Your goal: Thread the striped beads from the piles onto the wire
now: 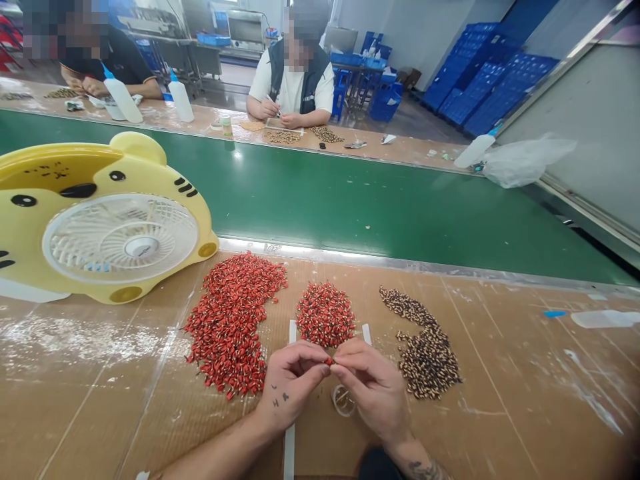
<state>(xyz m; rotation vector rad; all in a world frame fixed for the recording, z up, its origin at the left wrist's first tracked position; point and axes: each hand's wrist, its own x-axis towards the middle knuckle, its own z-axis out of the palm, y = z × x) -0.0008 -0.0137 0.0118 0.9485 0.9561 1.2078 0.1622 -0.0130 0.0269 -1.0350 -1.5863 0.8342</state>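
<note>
Just in front of me, my left hand [295, 381] is closed in a pinch on a small red piece [329, 361]. Thumb and fingers of my right hand [374, 385] are pressed together against its other side; whether they grip a separate tiny part is hidden. A round pile of red pieces with pale and dark ends [325, 313] lies right behind the fingertips. Left of it spreads a larger heap of red pieces [235, 320]. Small black-and-gold parts [429, 353] form a curved pile to the right. Below my fingers sits a small clear round dish [343, 401], partly covered by the right hand.
A yellow animal-faced fan [200, 213] stands at the left on the cardboard-covered table [500, 373]. Beyond runs a green belt [400, 207]. At right lies a white bottle [603, 319] beside a blue tip [554, 313]. Two people work across the belt.
</note>
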